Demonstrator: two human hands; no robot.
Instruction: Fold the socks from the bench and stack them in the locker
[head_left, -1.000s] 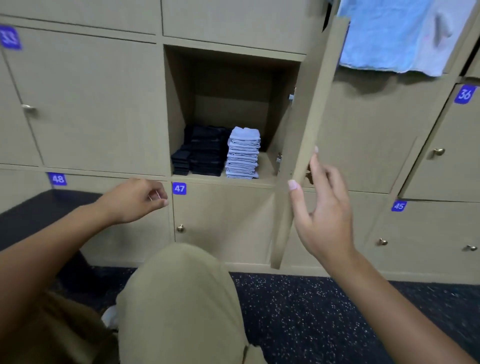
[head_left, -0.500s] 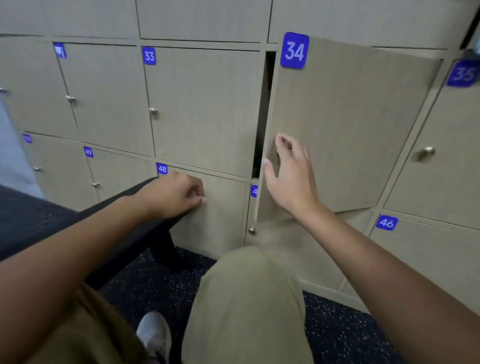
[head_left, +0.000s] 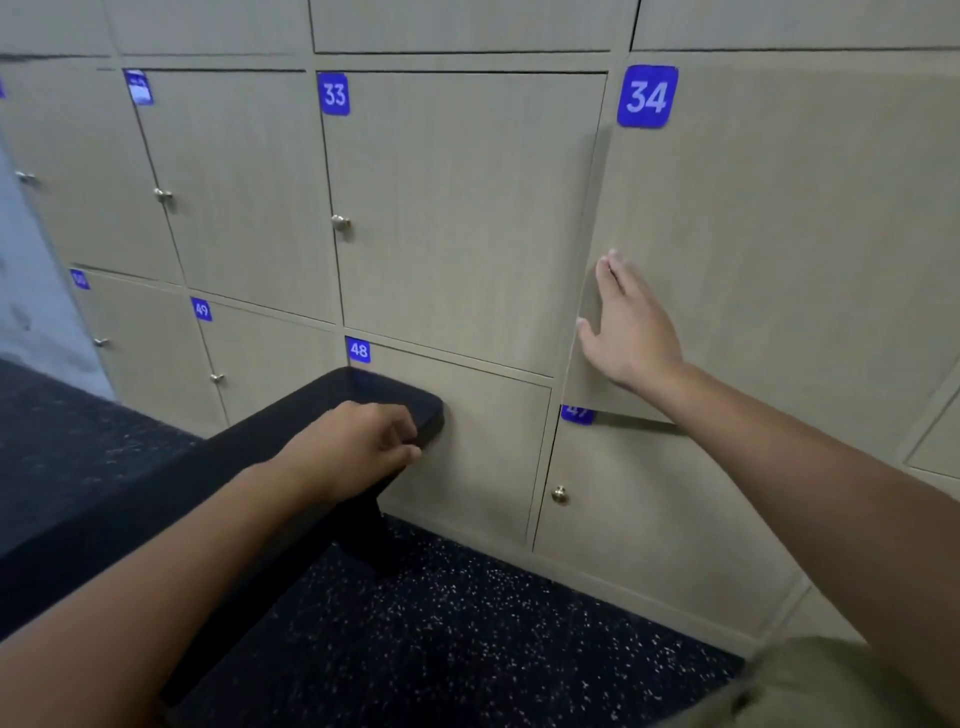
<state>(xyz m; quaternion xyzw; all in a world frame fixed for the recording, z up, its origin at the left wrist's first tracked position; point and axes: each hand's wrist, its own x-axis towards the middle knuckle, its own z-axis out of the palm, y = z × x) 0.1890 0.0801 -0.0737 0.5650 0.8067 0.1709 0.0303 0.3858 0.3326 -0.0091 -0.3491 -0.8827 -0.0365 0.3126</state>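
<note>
The beige door of locker 34 (head_left: 769, 223) fills the upper right, nearly flush with the wall, so the socks inside are hidden. My right hand (head_left: 631, 325) lies flat on the door's lower left corner, fingers spread and holding nothing. My left hand (head_left: 363, 444) rests curled over the end of the black padded bench (head_left: 156, 483), fingers bent around its edge. No socks show on the bench or anywhere else in view.
Closed lockers 33 (head_left: 457, 208), 48 (head_left: 467, 447) and 49 (head_left: 265, 358) line the wall, each with a small metal knob. Locker 47's knob (head_left: 559, 493) sits below my right hand. Dark speckled floor (head_left: 441, 623) runs along the bottom. My khaki-clad knee (head_left: 810, 686) is at lower right.
The locker door swung from wide open to almost shut under my right hand, hiding the stacked socks. My left hand dropped onto the bench end. The view shifted left.
</note>
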